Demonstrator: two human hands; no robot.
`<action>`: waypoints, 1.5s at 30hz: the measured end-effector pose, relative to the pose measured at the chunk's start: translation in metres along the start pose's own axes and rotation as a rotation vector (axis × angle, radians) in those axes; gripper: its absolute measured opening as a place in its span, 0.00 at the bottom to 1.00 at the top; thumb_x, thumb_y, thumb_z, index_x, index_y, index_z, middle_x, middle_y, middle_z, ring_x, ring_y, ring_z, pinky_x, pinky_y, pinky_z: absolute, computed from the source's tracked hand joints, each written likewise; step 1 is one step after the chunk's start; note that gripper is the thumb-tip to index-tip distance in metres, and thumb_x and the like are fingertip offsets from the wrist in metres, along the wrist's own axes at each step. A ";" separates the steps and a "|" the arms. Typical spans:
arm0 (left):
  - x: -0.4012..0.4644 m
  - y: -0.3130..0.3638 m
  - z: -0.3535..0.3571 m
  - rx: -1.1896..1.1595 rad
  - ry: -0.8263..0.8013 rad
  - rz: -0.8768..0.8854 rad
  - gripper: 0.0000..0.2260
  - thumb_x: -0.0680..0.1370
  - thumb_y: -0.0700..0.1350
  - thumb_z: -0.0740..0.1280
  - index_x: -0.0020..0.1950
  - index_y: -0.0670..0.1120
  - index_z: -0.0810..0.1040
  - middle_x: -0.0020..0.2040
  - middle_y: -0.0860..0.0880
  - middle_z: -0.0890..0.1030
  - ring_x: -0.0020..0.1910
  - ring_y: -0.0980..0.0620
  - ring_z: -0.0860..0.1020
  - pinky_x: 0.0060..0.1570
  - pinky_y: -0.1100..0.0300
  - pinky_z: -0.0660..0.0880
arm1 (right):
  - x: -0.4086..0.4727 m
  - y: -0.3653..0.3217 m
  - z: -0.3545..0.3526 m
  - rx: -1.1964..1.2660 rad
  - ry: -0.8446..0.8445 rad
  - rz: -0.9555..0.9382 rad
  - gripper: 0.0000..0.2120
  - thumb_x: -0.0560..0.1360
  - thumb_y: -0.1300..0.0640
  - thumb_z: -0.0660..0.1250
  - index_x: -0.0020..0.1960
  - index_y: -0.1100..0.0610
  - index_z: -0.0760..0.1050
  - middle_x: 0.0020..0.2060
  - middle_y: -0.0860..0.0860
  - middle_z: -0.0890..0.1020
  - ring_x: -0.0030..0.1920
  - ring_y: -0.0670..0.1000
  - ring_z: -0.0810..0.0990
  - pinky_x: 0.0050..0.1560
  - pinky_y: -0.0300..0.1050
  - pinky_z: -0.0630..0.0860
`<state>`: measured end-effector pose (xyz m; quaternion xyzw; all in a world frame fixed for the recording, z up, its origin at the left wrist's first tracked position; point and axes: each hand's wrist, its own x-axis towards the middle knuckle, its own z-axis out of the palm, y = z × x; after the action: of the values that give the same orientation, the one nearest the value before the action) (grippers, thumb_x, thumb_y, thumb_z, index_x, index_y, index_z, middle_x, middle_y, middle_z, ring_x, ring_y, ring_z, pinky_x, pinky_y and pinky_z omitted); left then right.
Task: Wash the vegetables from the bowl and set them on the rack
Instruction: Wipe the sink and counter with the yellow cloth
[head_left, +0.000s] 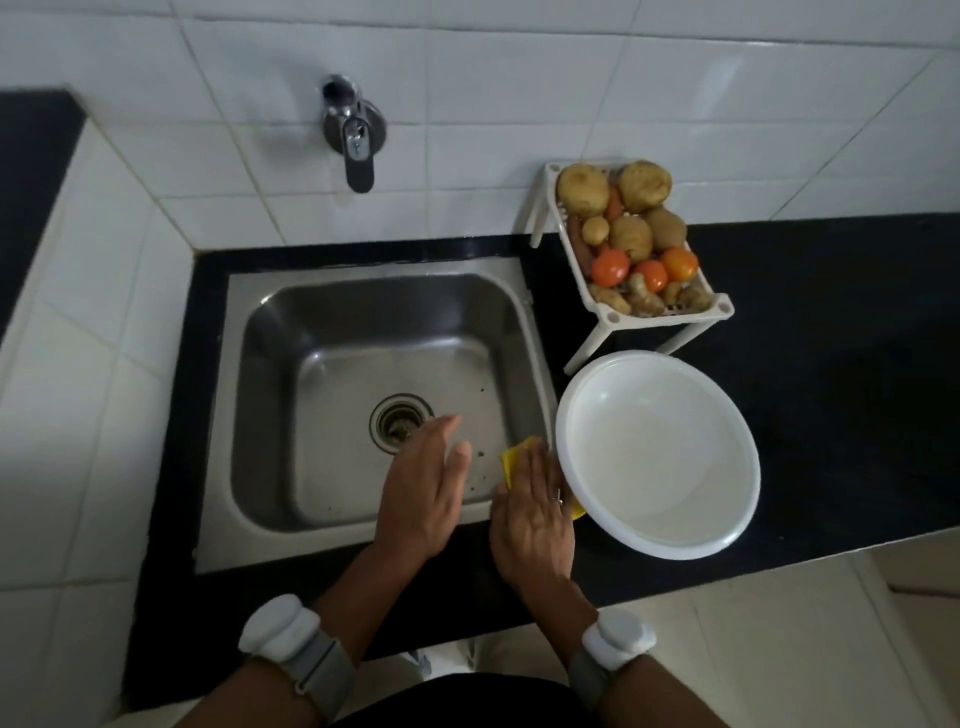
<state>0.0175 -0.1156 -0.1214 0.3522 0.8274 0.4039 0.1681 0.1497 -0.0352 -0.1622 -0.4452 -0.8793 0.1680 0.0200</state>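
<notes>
A white plastic bowl (660, 452) stands on the black counter right of the sink, with nothing inside it. Behind it a small white rack (613, 314) holds potatoes (631, 236), orange tomatoes (610, 266) and pieces of ginger. My right hand (535, 514) lies flat with straight fingers on a yellow cloth (514, 457) at the sink's front right edge, beside the bowl's rim. My left hand (423, 493) hovers open over the front of the steel sink (322, 374), fingers straight, holding nothing.
A chrome wall tap (356, 137) hangs over the sink with no water running. The drain (401, 422) sits mid-basin. Black counter (831, 338) stretches to the right of the rack. White tiled wall runs behind and along the left.
</notes>
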 end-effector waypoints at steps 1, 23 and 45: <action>0.003 0.002 0.000 -0.004 -0.013 0.007 0.32 0.84 0.65 0.46 0.75 0.45 0.72 0.73 0.47 0.75 0.74 0.50 0.70 0.75 0.54 0.64 | 0.004 -0.004 -0.001 0.025 -0.026 0.041 0.36 0.83 0.40 0.37 0.85 0.57 0.51 0.85 0.52 0.52 0.84 0.53 0.54 0.79 0.43 0.41; 0.077 -0.009 -0.020 0.018 -0.151 0.021 0.31 0.82 0.64 0.48 0.76 0.49 0.72 0.74 0.50 0.75 0.74 0.54 0.69 0.74 0.57 0.64 | 0.115 -0.058 0.014 -0.019 0.154 0.289 0.31 0.86 0.50 0.49 0.84 0.66 0.49 0.83 0.63 0.55 0.84 0.63 0.53 0.82 0.62 0.56; 0.127 -0.031 -0.055 -0.107 -0.007 -0.132 0.25 0.82 0.63 0.52 0.73 0.54 0.74 0.70 0.57 0.77 0.72 0.58 0.71 0.73 0.47 0.69 | 0.297 -0.106 0.012 0.219 0.296 0.413 0.31 0.84 0.51 0.45 0.80 0.66 0.63 0.80 0.62 0.66 0.82 0.63 0.61 0.82 0.63 0.50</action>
<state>-0.1152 -0.0676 -0.1111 0.2890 0.8255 0.4341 0.2159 -0.1137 0.1382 -0.1741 -0.6299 -0.7340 0.1957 0.1616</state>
